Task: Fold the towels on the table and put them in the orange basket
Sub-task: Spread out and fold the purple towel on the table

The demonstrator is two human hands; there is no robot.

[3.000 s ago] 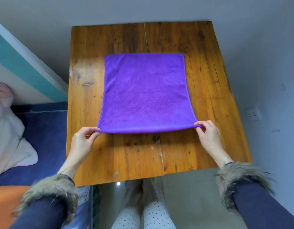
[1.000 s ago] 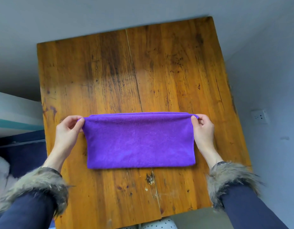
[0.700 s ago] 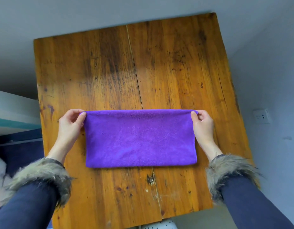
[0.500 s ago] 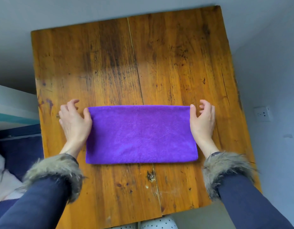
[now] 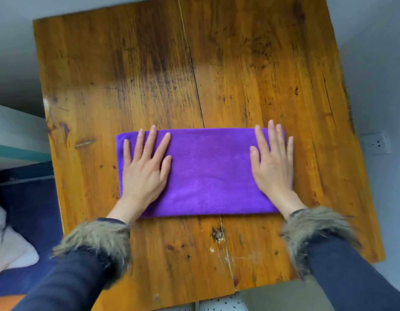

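A purple towel [image 5: 208, 173], folded once into a long rectangle, lies flat on the wooden table [image 5: 239, 70] near its front half. My left hand [image 5: 145, 169] presses flat on the towel's left end, fingers spread and straight. My right hand [image 5: 272, 162] presses flat on its right end the same way. An orange patch [image 5: 6, 303] at the bottom left corner may be the basket; too little shows to tell.
The table's far half is bare wood with a crack [image 5: 192, 63] running front to back. A blue surface with white cloth [image 5: 8, 243] lies left of the table. A wall socket [image 5: 376, 143] sits at the right.
The towel was folded in half toward me. My hands let go of its far corners and moved onto the towel, now lying flat on both ends.
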